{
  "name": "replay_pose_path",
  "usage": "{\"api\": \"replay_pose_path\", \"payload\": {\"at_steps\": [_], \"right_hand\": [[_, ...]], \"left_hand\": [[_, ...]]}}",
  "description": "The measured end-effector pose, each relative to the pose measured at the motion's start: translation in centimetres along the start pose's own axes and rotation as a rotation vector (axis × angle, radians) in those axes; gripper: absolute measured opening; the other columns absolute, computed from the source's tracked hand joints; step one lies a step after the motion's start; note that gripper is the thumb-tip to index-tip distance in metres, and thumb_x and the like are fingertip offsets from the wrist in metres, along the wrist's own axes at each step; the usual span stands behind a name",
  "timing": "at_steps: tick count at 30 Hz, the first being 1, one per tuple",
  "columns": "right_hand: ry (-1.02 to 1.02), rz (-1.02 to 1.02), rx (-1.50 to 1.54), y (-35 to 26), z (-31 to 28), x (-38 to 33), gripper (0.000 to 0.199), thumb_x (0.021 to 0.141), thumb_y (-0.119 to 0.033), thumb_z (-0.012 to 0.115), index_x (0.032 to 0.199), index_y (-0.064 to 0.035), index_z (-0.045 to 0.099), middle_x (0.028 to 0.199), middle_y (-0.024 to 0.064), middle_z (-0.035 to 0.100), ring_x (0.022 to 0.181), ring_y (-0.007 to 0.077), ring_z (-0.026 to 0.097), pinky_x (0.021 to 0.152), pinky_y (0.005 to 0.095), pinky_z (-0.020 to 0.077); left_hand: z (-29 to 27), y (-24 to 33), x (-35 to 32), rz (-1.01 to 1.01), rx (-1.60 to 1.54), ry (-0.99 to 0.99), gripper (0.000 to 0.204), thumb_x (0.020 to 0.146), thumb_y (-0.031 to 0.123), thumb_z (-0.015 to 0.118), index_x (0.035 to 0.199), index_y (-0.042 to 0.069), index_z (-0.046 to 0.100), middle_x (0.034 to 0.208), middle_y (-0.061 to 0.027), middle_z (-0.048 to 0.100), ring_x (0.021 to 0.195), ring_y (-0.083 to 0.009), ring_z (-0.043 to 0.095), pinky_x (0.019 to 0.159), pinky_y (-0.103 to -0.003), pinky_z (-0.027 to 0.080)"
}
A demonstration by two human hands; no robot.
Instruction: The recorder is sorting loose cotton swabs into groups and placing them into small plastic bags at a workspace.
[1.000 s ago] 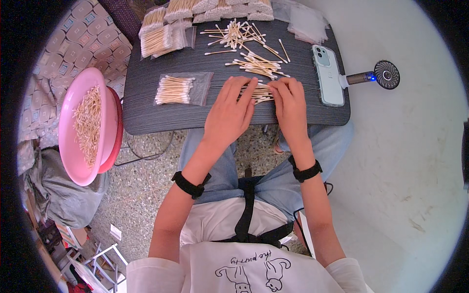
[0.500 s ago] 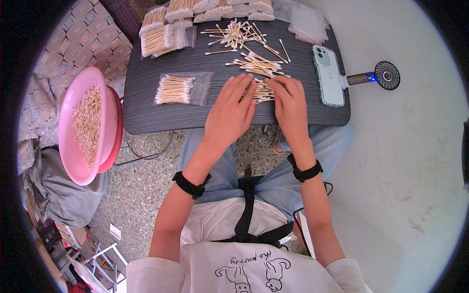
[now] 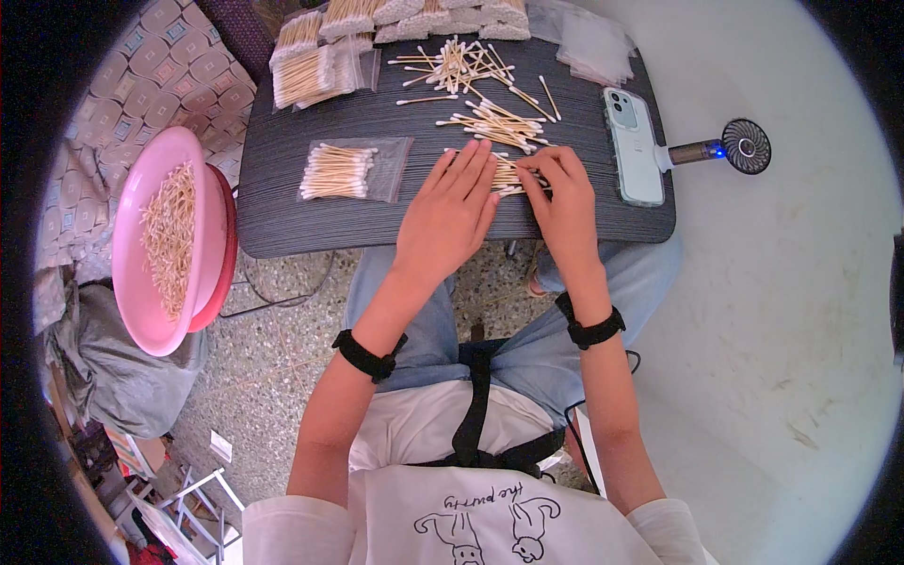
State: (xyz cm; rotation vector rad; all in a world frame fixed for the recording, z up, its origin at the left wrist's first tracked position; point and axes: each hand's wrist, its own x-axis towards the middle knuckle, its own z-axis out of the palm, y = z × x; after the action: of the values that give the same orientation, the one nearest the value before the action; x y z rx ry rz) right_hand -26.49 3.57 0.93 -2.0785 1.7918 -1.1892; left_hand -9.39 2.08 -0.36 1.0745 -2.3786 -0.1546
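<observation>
On the dark striped table (image 3: 282,221) both my hands rest over a small bunch of cotton swabs (image 3: 509,175). My left hand (image 3: 452,212) lies flat, fingers together, on the bunch's left side. My right hand (image 3: 565,193) curls its fingers around the right ends of the same swabs. To the left lies a clear bag filled with swabs (image 3: 341,170). Loose swabs (image 3: 471,89) are scattered further back.
A pink basin (image 3: 132,273) full of swabs stands left of the table. Packed swab bags (image 3: 311,71) line the far edge, with empty clear bags (image 3: 593,47) at the back right. A pale green phone (image 3: 633,146) and a small handheld fan (image 3: 730,148) lie on the right.
My hands stay over the same bunch of swabs; the fingers have shifted only slightly.
</observation>
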Motion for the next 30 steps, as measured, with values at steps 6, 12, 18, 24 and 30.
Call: {"api": "replay_pose_path", "payload": {"at_steps": [6,12,18,24,30], "right_hand": [[-0.020,-0.008,0.027,0.21,0.08,0.17,0.009,0.084,-0.005,0.065,0.091,0.0012,0.062,0.094,0.0146,0.057,0.089,0.0332,0.058,0.078,0.0408,0.0481],[-0.032,-0.031,-0.002,0.26,0.15,0.28,0.010,0.086,-0.005,0.063,0.092,0.0020,0.059,0.094,0.0151,0.056,0.088,0.0340,0.057,0.079,0.0415,0.0472],[-0.002,0.006,0.030,0.31,0.02,0.24,0.009,0.088,-0.005,0.060,0.093,0.0015,0.057,0.094,0.0158,0.056,0.089,0.0355,0.057,0.079,0.0421,0.0468],[-0.018,0.015,0.045,0.20,-0.25,-0.02,0.009,0.089,-0.006,0.059,0.095,0.0011,0.058,0.093,0.0163,0.059,0.089,0.0357,0.057,0.079,0.0419,0.0469],[-0.017,0.038,0.055,-0.01,-0.46,-0.49,0.010,0.088,-0.005,0.059,0.095,0.0007,0.058,0.093,0.0160,0.059,0.088,0.0353,0.057,0.077,0.0417,0.0465]], "left_hand": [[-0.10,0.07,0.00,-0.002,-0.015,0.021,0.044,0.096,0.020,0.051,0.134,-0.003,0.050,0.144,-0.0157,0.046,0.135,-0.0280,0.041,0.115,-0.041,0.030],[-0.61,-0.01,-0.23,0.100,-0.046,0.030,0.040,0.093,0.016,0.056,0.128,-0.004,0.055,0.140,-0.0148,0.050,0.132,-0.0282,0.045,0.114,-0.043,0.031],[-0.31,0.08,-0.08,0.079,-0.053,0.072,0.037,0.093,0.019,0.055,0.120,-0.006,0.059,0.132,-0.0171,0.056,0.128,-0.0270,0.049,0.113,-0.042,0.033],[-0.29,-0.01,-0.21,0.034,-0.125,0.052,0.036,0.093,0.015,0.056,0.124,-0.003,0.057,0.136,-0.0162,0.054,0.129,-0.0296,0.049,0.113,-0.043,0.033],[0.00,-0.15,-0.50,0.033,-0.176,0.105,0.030,0.092,0.010,0.057,0.119,-0.001,0.060,0.134,-0.0168,0.056,0.127,-0.0307,0.050,0.111,-0.043,0.036]]}}
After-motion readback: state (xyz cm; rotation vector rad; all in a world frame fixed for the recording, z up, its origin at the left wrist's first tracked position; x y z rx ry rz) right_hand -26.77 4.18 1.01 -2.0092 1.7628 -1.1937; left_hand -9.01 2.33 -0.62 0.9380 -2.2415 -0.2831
